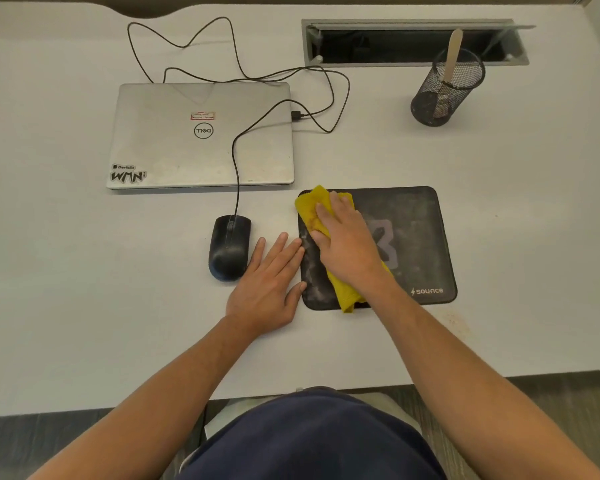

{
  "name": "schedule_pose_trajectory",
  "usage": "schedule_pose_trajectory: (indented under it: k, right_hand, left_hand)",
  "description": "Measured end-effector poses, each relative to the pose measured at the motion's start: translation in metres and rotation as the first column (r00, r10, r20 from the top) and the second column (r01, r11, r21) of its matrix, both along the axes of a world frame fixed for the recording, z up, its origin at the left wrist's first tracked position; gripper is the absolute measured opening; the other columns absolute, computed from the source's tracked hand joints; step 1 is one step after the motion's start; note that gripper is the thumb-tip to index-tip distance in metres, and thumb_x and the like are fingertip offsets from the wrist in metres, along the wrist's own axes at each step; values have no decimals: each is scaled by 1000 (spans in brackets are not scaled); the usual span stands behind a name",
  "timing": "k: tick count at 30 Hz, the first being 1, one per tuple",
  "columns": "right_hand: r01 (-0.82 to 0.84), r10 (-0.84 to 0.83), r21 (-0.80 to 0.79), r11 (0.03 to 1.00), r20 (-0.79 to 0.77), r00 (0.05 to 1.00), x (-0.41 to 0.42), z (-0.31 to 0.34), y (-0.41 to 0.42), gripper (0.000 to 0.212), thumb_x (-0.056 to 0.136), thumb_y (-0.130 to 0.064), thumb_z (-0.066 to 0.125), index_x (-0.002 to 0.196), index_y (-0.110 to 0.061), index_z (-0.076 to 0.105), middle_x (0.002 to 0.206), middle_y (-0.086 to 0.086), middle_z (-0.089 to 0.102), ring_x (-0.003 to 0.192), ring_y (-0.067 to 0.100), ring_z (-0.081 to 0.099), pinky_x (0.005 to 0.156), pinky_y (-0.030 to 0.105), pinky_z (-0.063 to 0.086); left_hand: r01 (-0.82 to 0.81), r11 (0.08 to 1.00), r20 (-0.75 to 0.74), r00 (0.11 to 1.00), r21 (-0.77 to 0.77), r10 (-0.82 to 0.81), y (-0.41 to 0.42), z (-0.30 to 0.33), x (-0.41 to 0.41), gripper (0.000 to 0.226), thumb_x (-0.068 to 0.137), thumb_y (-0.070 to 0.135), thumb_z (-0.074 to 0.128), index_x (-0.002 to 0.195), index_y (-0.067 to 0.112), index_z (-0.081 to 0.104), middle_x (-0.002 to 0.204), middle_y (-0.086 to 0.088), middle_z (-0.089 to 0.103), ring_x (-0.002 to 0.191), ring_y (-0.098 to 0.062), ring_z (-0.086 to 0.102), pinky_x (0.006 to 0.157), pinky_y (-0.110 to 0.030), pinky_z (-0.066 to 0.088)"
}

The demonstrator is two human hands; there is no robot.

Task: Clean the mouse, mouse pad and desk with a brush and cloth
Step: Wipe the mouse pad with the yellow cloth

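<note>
brush (453,53) in mesh cup (426,110)

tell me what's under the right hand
A yellow cloth lies under the right hand, on the left part of the black mouse pad. The hand hides the cloth's middle.

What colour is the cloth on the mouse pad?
The cloth is yellow, shown best in the head view.

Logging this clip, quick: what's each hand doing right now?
Left hand: open, flat on desk beside pad.
Right hand: open, pressing cloth onto pad.
</note>
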State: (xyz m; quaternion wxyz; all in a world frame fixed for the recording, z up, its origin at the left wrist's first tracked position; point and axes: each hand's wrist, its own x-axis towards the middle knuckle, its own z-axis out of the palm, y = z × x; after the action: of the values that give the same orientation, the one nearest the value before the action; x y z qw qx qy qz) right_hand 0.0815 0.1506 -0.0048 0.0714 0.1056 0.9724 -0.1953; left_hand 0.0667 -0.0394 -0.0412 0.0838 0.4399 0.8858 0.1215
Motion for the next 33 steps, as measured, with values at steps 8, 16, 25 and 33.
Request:
schedule_pose_trajectory:
  k: [8, 16, 25, 33]
  right_hand:
    - [-116, 108, 193, 974, 49, 993, 36, 17, -14, 50, 83, -8, 53, 131, -22, 51, 148, 4, 35, 123, 30, 37, 85, 43, 40]
    - [-297, 273, 173, 939, 151, 950, 72, 31, -17, 43, 93, -12, 46, 132, -28, 49, 142, 0, 34, 117, 28, 38, 84, 42, 40]
    - [-107, 105, 79, 991, 30, 994, 53, 42, 5, 32, 96, -19, 48, 125, -27, 58, 137, -1, 47, 112, 27, 46, 86, 43, 43]
    - [-129, 110, 142, 981, 139, 984, 66, 32, -28, 37, 91, -10, 44, 124, -24, 52, 131, 3, 39, 109, 29, 40, 77, 43, 46]
  left_hand:
    - [6, 999, -28, 1000, 35, -5, 1, 0, 1, 62, 101, 44, 27, 153, 10, 21, 160, -6, 19, 149, -22, 2, 120, -51, 5]
    - [13, 999, -15, 1000, 40, -13, 0, -2, 0, 60, 99, 40, 31, 152, 13, 25, 159, -4, 22, 149, -22, 3, 119, -51, 5]
    - [4, 998, -1, 1000, 63, -4, 0, -2, 0, 60, 101, 42, 27, 153, 12, 21, 160, -3, 19, 149, -19, 1, 120, -48, 4]
    - [7, 997, -8, 1000, 80, -6, 1, -1, 0, 56, 100, 36, 31, 151, 13, 29, 159, -4, 24, 149, -21, 5, 120, -49, 6]
